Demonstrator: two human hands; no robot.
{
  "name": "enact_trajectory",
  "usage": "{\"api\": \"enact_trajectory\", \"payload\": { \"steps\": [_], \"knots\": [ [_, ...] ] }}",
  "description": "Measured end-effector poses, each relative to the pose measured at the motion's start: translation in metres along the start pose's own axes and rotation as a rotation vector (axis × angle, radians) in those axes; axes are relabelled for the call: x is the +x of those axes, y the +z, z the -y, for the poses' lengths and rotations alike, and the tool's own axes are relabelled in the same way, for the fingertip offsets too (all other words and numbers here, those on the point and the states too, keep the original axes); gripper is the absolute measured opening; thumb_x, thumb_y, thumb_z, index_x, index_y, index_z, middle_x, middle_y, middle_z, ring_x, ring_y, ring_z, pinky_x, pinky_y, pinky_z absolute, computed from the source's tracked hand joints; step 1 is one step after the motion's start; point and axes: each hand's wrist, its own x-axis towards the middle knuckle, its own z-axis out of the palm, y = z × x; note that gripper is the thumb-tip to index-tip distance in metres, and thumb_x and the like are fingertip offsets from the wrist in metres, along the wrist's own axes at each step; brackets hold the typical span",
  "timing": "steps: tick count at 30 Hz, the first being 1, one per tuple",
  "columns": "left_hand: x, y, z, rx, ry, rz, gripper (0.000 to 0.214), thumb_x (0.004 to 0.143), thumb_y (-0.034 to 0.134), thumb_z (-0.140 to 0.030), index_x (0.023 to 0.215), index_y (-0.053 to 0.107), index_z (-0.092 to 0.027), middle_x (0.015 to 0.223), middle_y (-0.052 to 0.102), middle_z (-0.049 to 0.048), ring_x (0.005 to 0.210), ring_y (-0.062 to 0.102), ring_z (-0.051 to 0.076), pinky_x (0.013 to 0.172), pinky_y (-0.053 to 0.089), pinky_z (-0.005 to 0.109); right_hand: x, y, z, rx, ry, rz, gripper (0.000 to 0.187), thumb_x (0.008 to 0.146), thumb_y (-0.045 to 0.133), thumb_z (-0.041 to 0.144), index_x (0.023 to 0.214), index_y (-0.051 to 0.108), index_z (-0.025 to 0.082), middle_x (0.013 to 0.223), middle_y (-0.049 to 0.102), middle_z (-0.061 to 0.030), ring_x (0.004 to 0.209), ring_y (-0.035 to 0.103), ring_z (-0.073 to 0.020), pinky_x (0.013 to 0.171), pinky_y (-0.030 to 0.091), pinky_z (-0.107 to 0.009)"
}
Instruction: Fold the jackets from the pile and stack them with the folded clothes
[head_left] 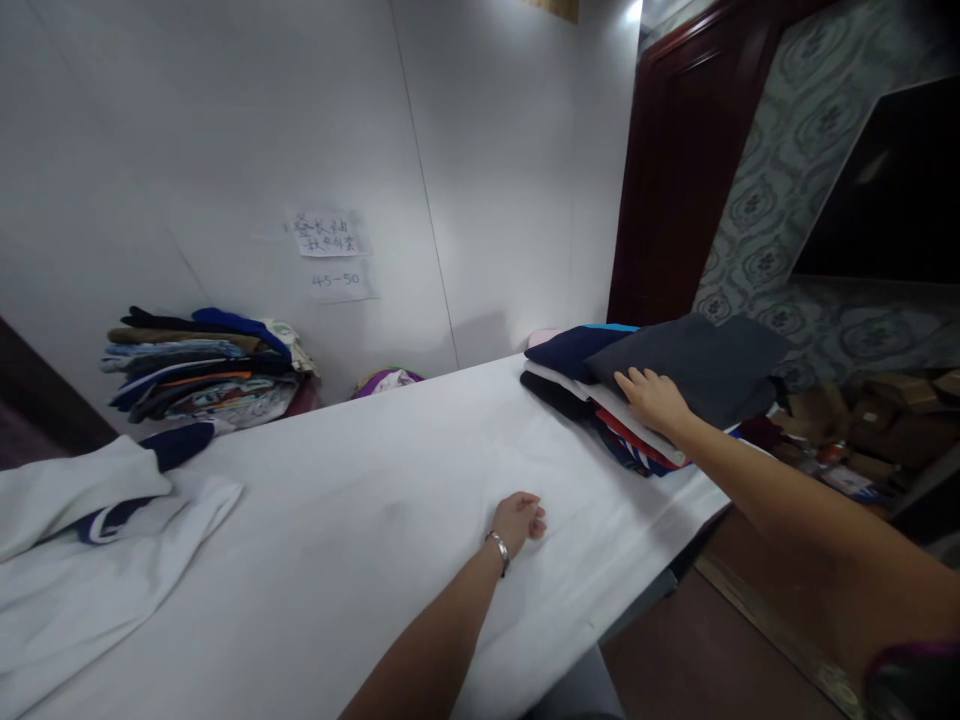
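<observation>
My right hand (654,398) reaches out to the stack of folded clothes (585,400) at the table's right end. Its fingers lie flat on the dark grey folded garment (701,362) on top of that stack. My left hand (519,518), with a metal bracelet on the wrist, rests on the white table cover (360,540) with its fingers curled in; nothing shows in it. A white garment with navy trim (90,540) lies spread on the table at the far left.
A second pile of folded clothes (202,365) stands against the white wall at the back left, under paper notes (330,250). A dark wooden door (675,170) is behind the right stack. Boxes and clutter (877,420) sit on the floor at right.
</observation>
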Motion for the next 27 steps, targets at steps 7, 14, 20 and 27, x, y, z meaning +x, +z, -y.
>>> {"api": "enact_trajectory", "payload": {
  "steps": [7, 14, 20, 27],
  "knots": [
    [-0.004, -0.001, -0.001, 0.006, 0.01, -0.006, 0.019, 0.074, 0.07, -0.025, 0.081, 0.055, -0.014, 0.063, 0.062, -0.0019, 0.043, 0.057, 0.008, 0.043, 0.044, 0.02, 0.024, -0.022, -0.05, 0.316, 0.122, 0.076, 0.062, 0.091, 0.037, 0.055, 0.14, 0.04, 0.018, 0.143, 0.043, -0.0137, 0.128, 0.039, -0.0294, 0.1, 0.035, -0.041],
    [-0.004, 0.002, 0.0, 0.009, 0.02, -0.005, 0.02, 0.075, 0.069, -0.027, 0.082, 0.056, -0.014, 0.065, 0.062, -0.0013, 0.044, 0.058, 0.009, 0.043, 0.044, 0.02, 0.037, -0.013, -0.122, 0.3, 0.545, -0.068, 0.067, 0.091, 0.028, 0.06, 0.14, 0.041, 0.016, 0.147, 0.033, -0.0221, 0.135, 0.02, -0.0402, 0.1, 0.023, -0.061],
    [-0.007, 0.002, -0.002, 0.009, 0.027, -0.012, 0.019, 0.076, 0.068, -0.027, 0.082, 0.056, -0.014, 0.064, 0.061, -0.0016, 0.044, 0.057, 0.008, 0.043, 0.044, 0.02, 0.042, 0.041, -0.105, 0.42, 0.544, 0.352, 0.066, 0.087, 0.025, 0.065, 0.141, 0.041, 0.03, 0.148, 0.035, -0.014, 0.13, 0.034, -0.0408, 0.097, 0.028, -0.066],
    [-0.016, 0.006, -0.003, 0.066, 0.025, -0.013, 0.003, 0.08, 0.058, -0.012, 0.082, 0.056, -0.013, 0.063, 0.059, -0.0028, 0.044, 0.054, 0.006, 0.046, 0.044, 0.019, 0.038, 0.033, -0.107, 0.471, 0.565, 0.305, 0.071, 0.086, 0.03, 0.066, 0.141, 0.043, 0.023, 0.147, 0.035, -0.0223, 0.131, 0.032, -0.0414, 0.092, 0.028, -0.062]
  ]
}}
